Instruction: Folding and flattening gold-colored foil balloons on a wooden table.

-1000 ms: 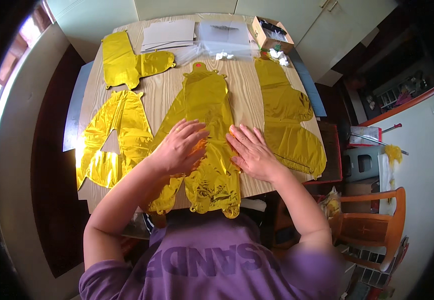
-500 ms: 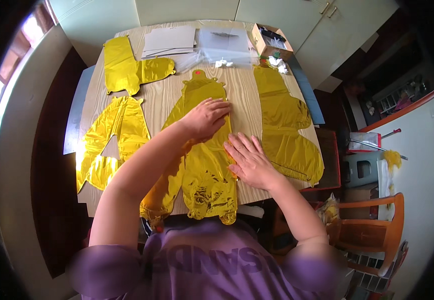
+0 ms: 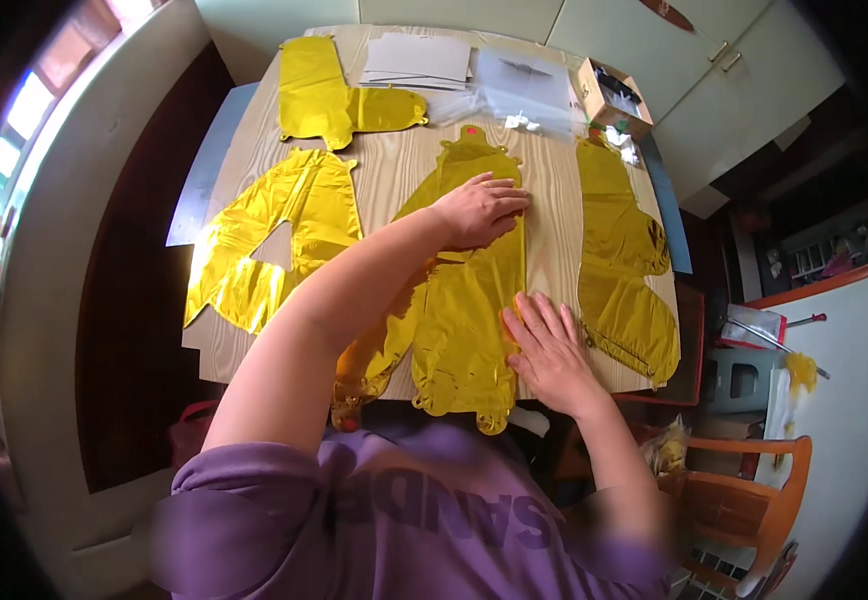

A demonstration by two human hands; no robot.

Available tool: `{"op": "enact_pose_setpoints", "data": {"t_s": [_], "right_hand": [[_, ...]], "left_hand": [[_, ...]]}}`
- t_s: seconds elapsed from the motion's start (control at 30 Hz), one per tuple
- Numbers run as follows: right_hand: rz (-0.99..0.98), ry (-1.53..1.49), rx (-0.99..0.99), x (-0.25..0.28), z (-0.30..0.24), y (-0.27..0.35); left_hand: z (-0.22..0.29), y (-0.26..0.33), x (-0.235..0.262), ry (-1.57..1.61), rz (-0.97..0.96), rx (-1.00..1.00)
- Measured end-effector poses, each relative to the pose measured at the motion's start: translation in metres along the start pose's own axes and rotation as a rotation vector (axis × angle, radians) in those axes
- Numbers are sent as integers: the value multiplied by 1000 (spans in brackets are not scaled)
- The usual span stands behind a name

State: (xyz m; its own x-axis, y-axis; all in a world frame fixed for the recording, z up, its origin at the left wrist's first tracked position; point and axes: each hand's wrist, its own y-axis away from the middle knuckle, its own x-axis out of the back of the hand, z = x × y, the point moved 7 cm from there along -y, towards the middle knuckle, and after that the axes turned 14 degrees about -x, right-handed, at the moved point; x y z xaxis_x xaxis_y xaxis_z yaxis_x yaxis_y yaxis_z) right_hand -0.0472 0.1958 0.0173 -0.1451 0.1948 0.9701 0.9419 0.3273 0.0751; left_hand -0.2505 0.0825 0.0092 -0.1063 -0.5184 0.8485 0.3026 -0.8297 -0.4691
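Observation:
A flat gold foil balloon (image 3: 466,325) lies in the middle of the table, its lower end reaching past the near edge. My left hand (image 3: 484,210) rests on its upper part, fingers stretched toward the right edge. Lower down, my right hand (image 3: 556,362) lies with fingers spread against the balloon's right edge. Both hands look open and hold nothing. Part of the balloon is hidden under my left forearm. To the left is an A-shaped gold foil balloon (image 3: 324,215), partly covered by my arm. Another gold foil balloon (image 3: 619,245) lies to the right.
An L-shaped gold foil balloon (image 3: 316,95) lies at the far left of the wooden table (image 3: 552,240). Along the back are grey cards (image 3: 416,58), clear plastic sheets (image 3: 524,90) and an open box (image 3: 614,95). A wooden chair (image 3: 744,500) stands at the right.
My right hand has slid toward me along the balloon's right edge. The balloon's lower part looks smoother. My left hand stays in place, while the whole view has shifted.

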Motion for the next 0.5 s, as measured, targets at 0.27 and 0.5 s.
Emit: {"op": "enact_pose_setpoints", "data": {"t_s": [0.27, 0.5], "right_hand": [[60, -136, 47, 21, -3, -12], [93, -209, 53, 31, -12, -29]], "left_hand": [[66, 111, 115, -159, 70, 636], [144, 192, 110, -107, -166, 1061]]}}
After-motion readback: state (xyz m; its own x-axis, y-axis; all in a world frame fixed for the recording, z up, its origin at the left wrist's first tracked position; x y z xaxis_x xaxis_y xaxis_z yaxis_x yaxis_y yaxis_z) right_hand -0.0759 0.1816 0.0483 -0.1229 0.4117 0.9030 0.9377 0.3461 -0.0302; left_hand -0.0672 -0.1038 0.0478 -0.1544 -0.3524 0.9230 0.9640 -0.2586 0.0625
